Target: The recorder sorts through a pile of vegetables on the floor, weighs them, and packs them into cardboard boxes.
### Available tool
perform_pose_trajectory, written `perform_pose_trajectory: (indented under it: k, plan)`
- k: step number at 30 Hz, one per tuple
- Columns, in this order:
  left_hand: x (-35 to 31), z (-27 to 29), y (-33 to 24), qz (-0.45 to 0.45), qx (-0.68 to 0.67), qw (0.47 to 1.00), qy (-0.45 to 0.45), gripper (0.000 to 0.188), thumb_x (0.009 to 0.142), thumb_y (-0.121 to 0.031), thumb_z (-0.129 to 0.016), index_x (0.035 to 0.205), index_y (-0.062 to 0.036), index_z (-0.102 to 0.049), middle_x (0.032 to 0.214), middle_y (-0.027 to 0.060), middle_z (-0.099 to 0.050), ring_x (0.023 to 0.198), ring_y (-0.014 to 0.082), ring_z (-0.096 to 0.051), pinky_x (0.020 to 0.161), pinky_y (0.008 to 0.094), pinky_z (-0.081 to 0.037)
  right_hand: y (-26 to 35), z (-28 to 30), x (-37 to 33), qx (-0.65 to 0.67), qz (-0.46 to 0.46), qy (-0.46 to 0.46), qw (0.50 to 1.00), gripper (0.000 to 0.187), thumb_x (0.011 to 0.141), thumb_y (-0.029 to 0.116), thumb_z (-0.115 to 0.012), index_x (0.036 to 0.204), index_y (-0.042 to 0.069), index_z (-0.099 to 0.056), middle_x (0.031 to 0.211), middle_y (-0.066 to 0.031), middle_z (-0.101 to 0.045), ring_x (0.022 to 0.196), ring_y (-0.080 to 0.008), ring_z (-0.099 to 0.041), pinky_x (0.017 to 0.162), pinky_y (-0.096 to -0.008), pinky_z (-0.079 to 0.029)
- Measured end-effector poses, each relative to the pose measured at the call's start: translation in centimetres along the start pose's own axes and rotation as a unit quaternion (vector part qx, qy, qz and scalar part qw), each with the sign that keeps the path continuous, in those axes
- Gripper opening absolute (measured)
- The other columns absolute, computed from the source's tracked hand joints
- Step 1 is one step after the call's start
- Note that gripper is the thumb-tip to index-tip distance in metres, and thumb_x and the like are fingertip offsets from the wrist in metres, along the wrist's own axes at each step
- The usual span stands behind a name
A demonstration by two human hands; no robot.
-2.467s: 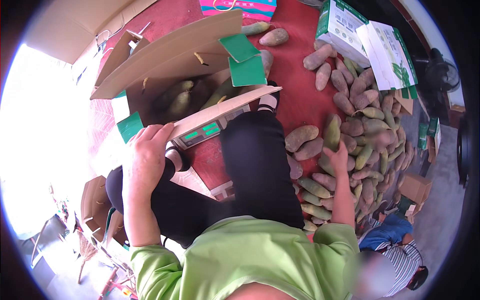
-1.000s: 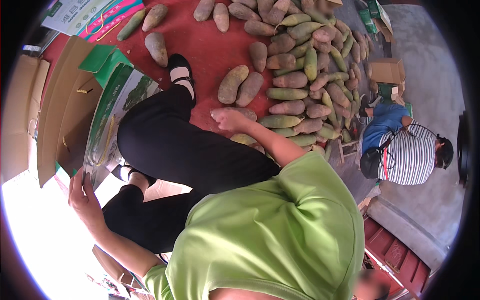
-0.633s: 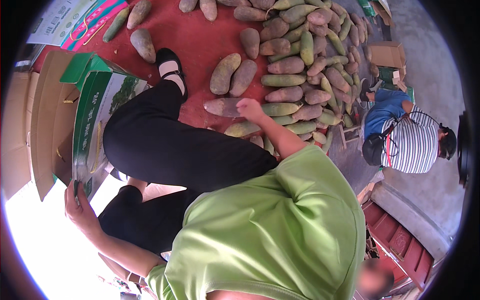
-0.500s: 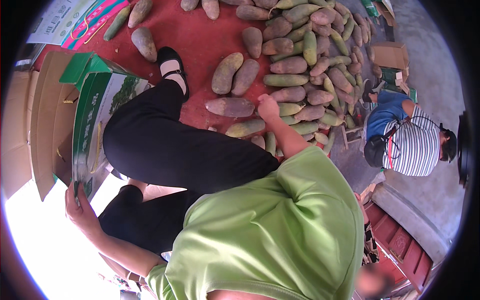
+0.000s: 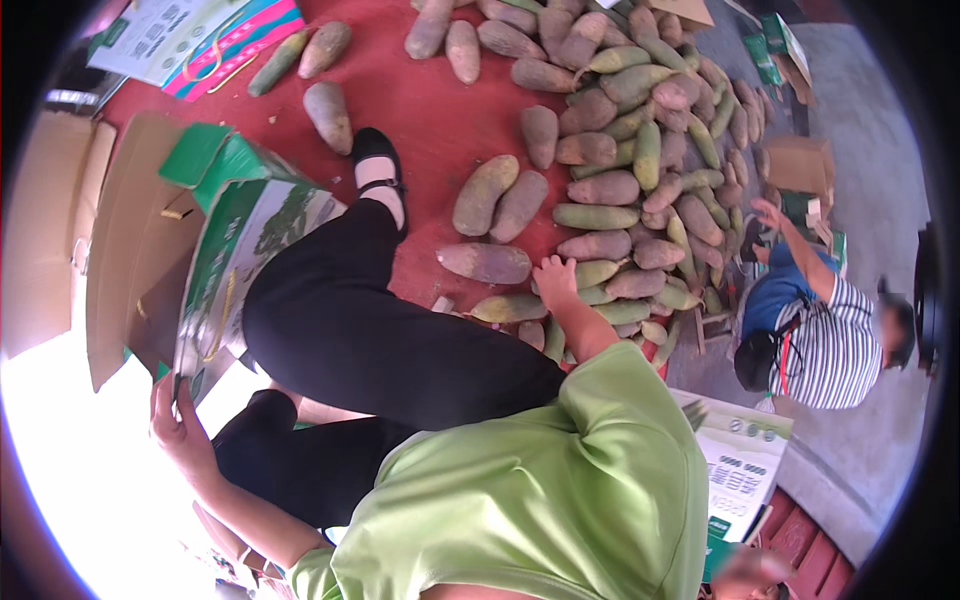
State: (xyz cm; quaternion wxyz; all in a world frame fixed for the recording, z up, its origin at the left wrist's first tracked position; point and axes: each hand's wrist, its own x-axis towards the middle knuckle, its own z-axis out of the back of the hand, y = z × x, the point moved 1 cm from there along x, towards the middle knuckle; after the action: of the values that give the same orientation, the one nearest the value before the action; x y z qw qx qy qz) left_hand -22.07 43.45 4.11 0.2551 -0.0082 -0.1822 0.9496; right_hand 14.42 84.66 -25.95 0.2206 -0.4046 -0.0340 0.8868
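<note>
At the left, the fingers of my left hand (image 5: pixel 185 435) are closed on the lower edge of an upright green and white carton (image 5: pixel 265 225), whose flaps stand open. My right hand (image 5: pixel 556 280) is over the near side of a pile of long, thick vegetables, its fingers apart and nothing visible in it. Closest to it lie a green one (image 5: pixel 597 273) and a reddish-brown one (image 5: pixel 485 263). I cannot tell whether the fingertips touch the pile. Two more, a yellowish one (image 5: pixel 485 195) and a brown one (image 5: pixel 520 207), lie side by side on the red floor covering.
Brown cardboard (image 5: pixel 150 250) stands beside the carton, and a printed box (image 5: pixel 195 50) lies at the far left. At right, a person in a striped shirt (image 5: pixel 830 340) bends near a brown box (image 5: pixel 800 168). Another white and green box (image 5: pixel 740 460) is at lower right.
My right hand was closed and its fingers have spread. My left hand still grips the carton. The striped-shirt person has stretched out an arm, and a white and green box has appeared at lower right.
</note>
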Motion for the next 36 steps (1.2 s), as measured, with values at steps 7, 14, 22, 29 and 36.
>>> perform_pose_trajectory:
  k: [7,14,22,29,36]
  plan:
    - [0.8,0.5,-4.1,0.027,-0.042,0.999,0.008,0.027,0.082,0.008,-0.055,0.105,-0.0013,-0.067,0.094,0.0139,-0.065,0.086,0.0271,-0.063,0.079,0.0330,-0.048,-2.7,1.9,0.3,0.102,-0.067,-0.043,0.992,0.044,0.072,0.010,-0.068,0.114,0.018,-0.055,0.114,-0.0036,-0.055,0.116,-0.0248,-0.049,0.091,-0.0469,-0.044]
    - [0.5,1.9,-5.8,0.043,-0.028,0.998,0.041,0.031,0.080,0.005,-0.057,0.108,-0.0035,-0.065,0.096,0.0130,-0.064,0.089,0.0302,-0.061,0.079,0.0372,-0.049,-4.7,9.2,0.1,0.345,-0.049,-0.228,0.909,0.059,0.068,0.010,-0.076,0.121,0.010,-0.049,0.119,-0.0119,-0.054,0.113,-0.0326,-0.050,0.093,-0.0428,-0.043]
    - [0.6,2.2,-5.3,0.004,-0.030,0.999,0.027,0.026,0.081,0.000,-0.060,0.106,-0.0040,-0.066,0.094,0.0123,-0.064,0.086,0.0297,-0.061,0.076,0.0380,-0.050,-1.0,32.5,-5.0,0.555,0.150,-0.445,0.687,0.059,0.076,-0.004,-0.069,0.128,0.004,-0.045,0.125,-0.0089,-0.049,0.113,-0.0200,-0.050,0.098,-0.0330,-0.041]
    - [0.4,2.2,-5.2,0.004,-0.035,0.999,0.026,0.025,0.082,-0.001,-0.060,0.106,-0.0047,-0.066,0.094,0.0122,-0.064,0.086,0.0303,-0.062,0.076,0.0378,-0.050,4.7,47.1,-12.6,0.609,0.436,-0.467,0.470,0.058,0.079,-0.008,-0.066,0.131,0.001,-0.041,0.119,-0.0107,-0.050,0.103,-0.0197,-0.056,0.093,-0.0341,-0.048]
    - [0.6,2.2,-5.2,0.007,-0.047,0.998,0.033,0.023,0.083,-0.002,-0.059,0.105,-0.0046,-0.066,0.093,0.0127,-0.064,0.086,0.0314,-0.061,0.076,0.0387,-0.050,15.5,50.1,-10.3,0.534,0.539,-0.370,0.536,0.054,0.076,0.004,-0.072,0.125,0.009,-0.050,0.111,-0.0063,-0.056,0.104,-0.0156,-0.056,0.091,-0.0324,-0.045]
